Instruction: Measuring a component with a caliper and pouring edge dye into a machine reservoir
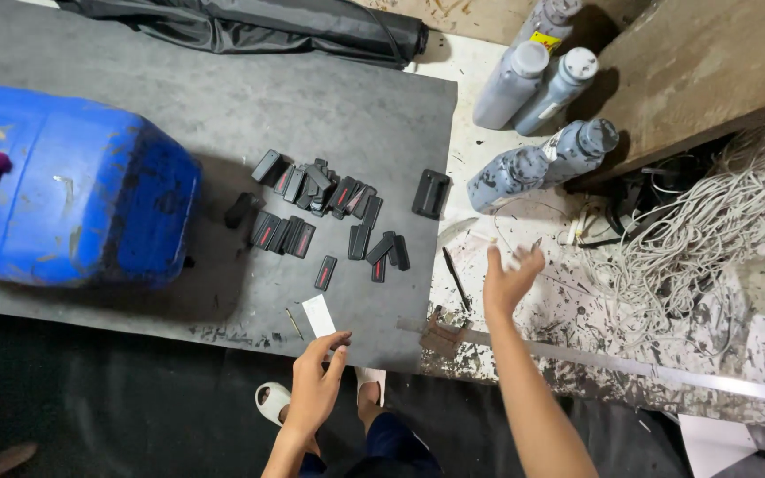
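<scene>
My left hand [316, 381] hovers at the near edge of a dark grey board [223, 115], fingers loosely apart, just below a small white card [319, 315]. My right hand [511, 274] is raised over the paint-spattered floor to the right of the board, fingers spread and holding nothing. Several small black tags with red marks [329, 217] lie scattered on the board. A larger black clip-like piece [431, 193] sits near the board's right edge.
A big blue plastic container [73, 186] lies on the board's left. Several grey bottles [542, 115] stand or lie at top right. A tangle of white cord [710, 230] fills the right. A long metal ruler [648, 367], a black pen [455, 277] and a rolled black sheet [267, 26] lie nearby.
</scene>
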